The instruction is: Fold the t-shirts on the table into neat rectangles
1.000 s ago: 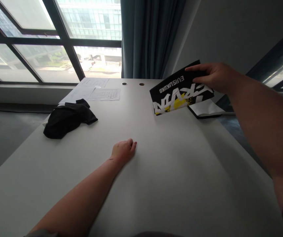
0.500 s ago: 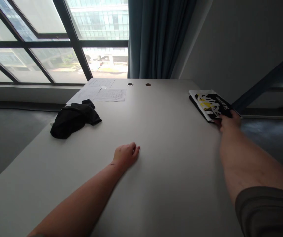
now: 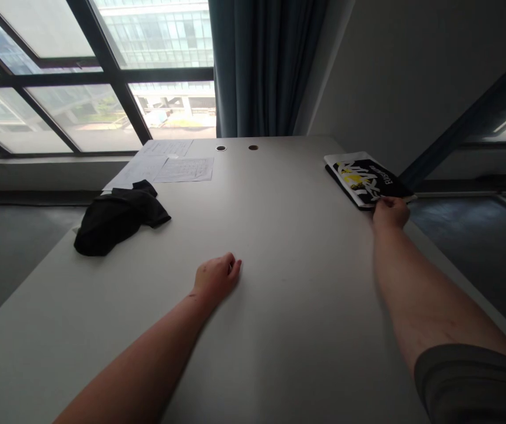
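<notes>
My left hand [image 3: 218, 275] rests on the white table [image 3: 279, 330], its fingers curled in with nothing seen in them. Over at the right edge of the table lies a flat, book-like thing [image 3: 359, 176] with a black, white and yellow printed cover. It sits on top of a second dark layer [image 3: 344, 187], which shows only along its left side. My right hand [image 3: 391, 213] is closed at its near edge, fingers bent and pinched against the cover. The fingertips are partly hidden.
A crumpled black cloth [image 3: 120, 218] lies at the table's left edge. Behind it are several sheets of paper [image 3: 186, 169] with writing. Two round cable holes [image 3: 221, 148] are near the far edge. Beyond stand a blue curtain [image 3: 265, 70] and a window [image 3: 168, 106].
The view has shifted a little, so everything sits further left. My right hand has changed its hold on the book-like thing, with the fingers now bent at its near edge. My left hand stays put.
</notes>
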A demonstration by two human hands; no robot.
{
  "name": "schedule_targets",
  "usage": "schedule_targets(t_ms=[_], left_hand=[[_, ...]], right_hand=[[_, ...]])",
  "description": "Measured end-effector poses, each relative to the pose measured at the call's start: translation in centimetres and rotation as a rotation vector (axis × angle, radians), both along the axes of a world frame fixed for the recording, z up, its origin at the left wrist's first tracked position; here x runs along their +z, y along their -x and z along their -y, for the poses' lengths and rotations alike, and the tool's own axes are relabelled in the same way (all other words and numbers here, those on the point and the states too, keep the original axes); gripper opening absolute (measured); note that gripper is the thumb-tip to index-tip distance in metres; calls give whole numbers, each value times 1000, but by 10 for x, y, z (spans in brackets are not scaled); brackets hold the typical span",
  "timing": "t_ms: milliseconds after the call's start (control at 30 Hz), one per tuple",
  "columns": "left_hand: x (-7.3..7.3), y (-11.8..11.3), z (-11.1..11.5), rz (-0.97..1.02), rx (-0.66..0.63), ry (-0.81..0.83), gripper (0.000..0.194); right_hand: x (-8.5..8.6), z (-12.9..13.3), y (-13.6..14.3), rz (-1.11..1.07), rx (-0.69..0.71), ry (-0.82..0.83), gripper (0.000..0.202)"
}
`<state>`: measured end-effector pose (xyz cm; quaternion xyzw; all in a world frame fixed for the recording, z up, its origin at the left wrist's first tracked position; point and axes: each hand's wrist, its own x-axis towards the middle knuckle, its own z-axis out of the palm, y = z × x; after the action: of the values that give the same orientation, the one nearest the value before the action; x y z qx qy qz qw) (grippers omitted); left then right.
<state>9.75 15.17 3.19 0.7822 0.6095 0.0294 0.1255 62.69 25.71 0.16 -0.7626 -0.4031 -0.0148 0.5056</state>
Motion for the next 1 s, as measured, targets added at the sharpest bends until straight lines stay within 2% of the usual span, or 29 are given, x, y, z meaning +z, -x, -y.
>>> schedule_targets(t_ms=[100, 167, 267, 400, 467, 533, 567, 633, 667, 733, 833, 1000], left_hand=[[2, 1, 1, 5, 1, 5, 35], [2, 1, 1, 12, -2, 6, 35], [-1, 3, -2, 34, -18, -3, 34], [-6, 18, -21, 80, -41, -9, 33], [-7, 40, -41, 106, -34, -47, 32], [-8, 73, -65, 132, 35, -174, 31], [-9, 91, -77, 142, 97, -265, 33], [-12, 127, -98, 140, 303, -428, 44], [-14, 142, -106, 141, 424, -461, 48], [-19, 162, -117, 130, 546, -387, 51], [-26, 170, -124, 82, 531, -245, 50], [-28, 160, -123, 60, 509, -276, 62]], right_hand=[[2, 3, 8, -32, -218, 70, 18], [5, 8, 16, -30, -243, 104, 19], [5, 22, 33, -4, -186, 158, 17], [-4, 40, 67, 42, 1, 257, 8], [-10, 48, 92, 107, 128, 286, 10], [-16, 58, 122, 238, 299, 313, 21], [-18, 63, 137, 319, 396, 333, 26], [-21, 74, 167, 436, 557, 359, 33], [-21, 80, 182, 468, 615, 362, 35], [-20, 91, 209, 497, 696, 355, 38], [-17, 108, 249, 485, 776, 349, 39], [-10, 138, 307, 443, 952, 370, 38]])
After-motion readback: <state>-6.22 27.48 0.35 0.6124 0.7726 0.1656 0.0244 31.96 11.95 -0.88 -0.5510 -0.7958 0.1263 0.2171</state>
